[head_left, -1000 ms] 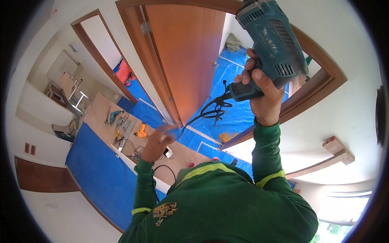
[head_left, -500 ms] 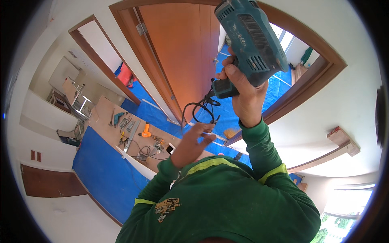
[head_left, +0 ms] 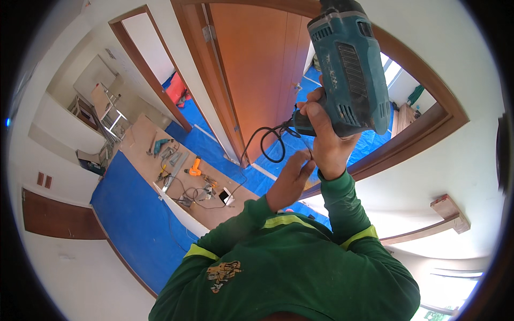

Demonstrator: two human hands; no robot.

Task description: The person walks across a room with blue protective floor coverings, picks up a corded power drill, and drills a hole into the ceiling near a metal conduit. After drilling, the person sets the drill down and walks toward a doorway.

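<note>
A teal-and-black corded power tool [head_left: 350, 75] is held up in front of and to the right of the orange-brown wooden door [head_left: 251, 69], its nose pointing upward. The right hand [head_left: 329, 142] has its fingers clamped around the tool's grip. Looped black cord [head_left: 272, 144] hangs from the grip's base, partly in front of the door's lower edge. The left hand [head_left: 290, 179], below the door, is raised to just beneath the grip with its fingertips near a thin dark strand; whether they close on it, I cannot tell.

Left of and below the door, a brown board [head_left: 206, 177] carries an orange pistol-shaped tool [head_left: 194, 168], a smaller teal drill [head_left: 159, 145], tangled cable and a smartphone [head_left: 226, 196]. Blue floor sheeting [head_left: 205, 150] lies immediately left of the door; a stepladder [head_left: 110, 109] stands farther left.
</note>
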